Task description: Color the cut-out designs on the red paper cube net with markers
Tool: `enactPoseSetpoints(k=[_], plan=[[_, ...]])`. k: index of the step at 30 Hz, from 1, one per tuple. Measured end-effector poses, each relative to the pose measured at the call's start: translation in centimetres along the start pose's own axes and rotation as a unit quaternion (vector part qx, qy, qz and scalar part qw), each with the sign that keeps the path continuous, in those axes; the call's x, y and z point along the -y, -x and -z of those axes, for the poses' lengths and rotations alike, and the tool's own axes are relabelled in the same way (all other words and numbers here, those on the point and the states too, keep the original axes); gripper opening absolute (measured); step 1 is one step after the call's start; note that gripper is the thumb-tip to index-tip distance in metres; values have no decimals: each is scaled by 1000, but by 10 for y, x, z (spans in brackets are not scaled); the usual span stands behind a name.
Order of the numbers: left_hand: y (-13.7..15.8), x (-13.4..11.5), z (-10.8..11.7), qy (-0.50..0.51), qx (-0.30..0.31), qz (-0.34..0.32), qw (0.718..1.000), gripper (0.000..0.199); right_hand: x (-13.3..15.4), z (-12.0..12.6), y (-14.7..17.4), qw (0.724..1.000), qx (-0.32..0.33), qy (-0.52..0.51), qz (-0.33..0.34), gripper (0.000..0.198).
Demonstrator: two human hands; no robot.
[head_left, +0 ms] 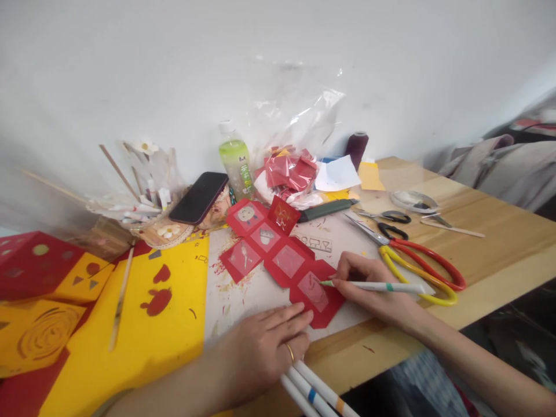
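My right hand (367, 284) is closed in a writing grip on a white marker (393, 286) with a green band. The marker's green tip is at the lowest panel of a red folded-paper cutout (270, 262), shaped like an unfolded box. Its panels carry pale inset squares with small drawings, such as a face and a cake-like shape. My left hand (269, 344) wears a ring, and its fingertips rest by the cutout's lower edge. Three more white markers (313, 394) stick out from under its curled fingers. Under the cutout lies a stained white sheet (230, 313).
Right of the cutout are red-and-yellow-handled scissors (428, 266), black-handled scissors (391, 217) and a tape roll (414, 201). Behind stand a green-capped-liquid bottle (236, 159), a scrap-filled plastic bag (295, 168) and a thread spool (357, 147). A phone (200, 197) and yellow paper (174, 341) lie left.
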State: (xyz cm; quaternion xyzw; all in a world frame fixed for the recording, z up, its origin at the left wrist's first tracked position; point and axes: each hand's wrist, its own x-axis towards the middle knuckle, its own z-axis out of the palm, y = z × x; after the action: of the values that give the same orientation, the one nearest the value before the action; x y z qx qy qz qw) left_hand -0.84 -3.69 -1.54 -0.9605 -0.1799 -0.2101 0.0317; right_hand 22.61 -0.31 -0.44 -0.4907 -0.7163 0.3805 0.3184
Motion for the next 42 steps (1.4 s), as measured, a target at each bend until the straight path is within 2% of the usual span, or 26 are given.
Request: enactPoseSetpoints(k=[4, 8, 13, 16, 23, 31, 42], plan=[[-1, 0, 0, -4, -5, 1, 1000, 22, 0, 3, 0, 999, -3, -34, -6, 23], [-2, 0, 2, 0, -5, 1, 1000, 22, 1, 5, 1, 995, -36, -89, -11, 25], [-1, 1, 1, -3, 11, -1, 1000, 23, 7, 5, 0, 996, -73, -58, -13, 27], [-1, 1, 1, -6, 17, -4, 1000, 22, 13, 4, -3, 997, -53, -52, -19, 29], [-2, 1, 1, -7, 4, -6, 1000, 22, 14, -2, -8, 997, 46, -65, -2, 25], [0, 1, 1, 1, 29, -4, 1000, 24, 10, -6, -8, 998, 49, -34, 4, 26], [0, 0, 1, 3, 13, 3, 1000, 22, 8, -6, -6, 998, 61, -33, 11, 24]])
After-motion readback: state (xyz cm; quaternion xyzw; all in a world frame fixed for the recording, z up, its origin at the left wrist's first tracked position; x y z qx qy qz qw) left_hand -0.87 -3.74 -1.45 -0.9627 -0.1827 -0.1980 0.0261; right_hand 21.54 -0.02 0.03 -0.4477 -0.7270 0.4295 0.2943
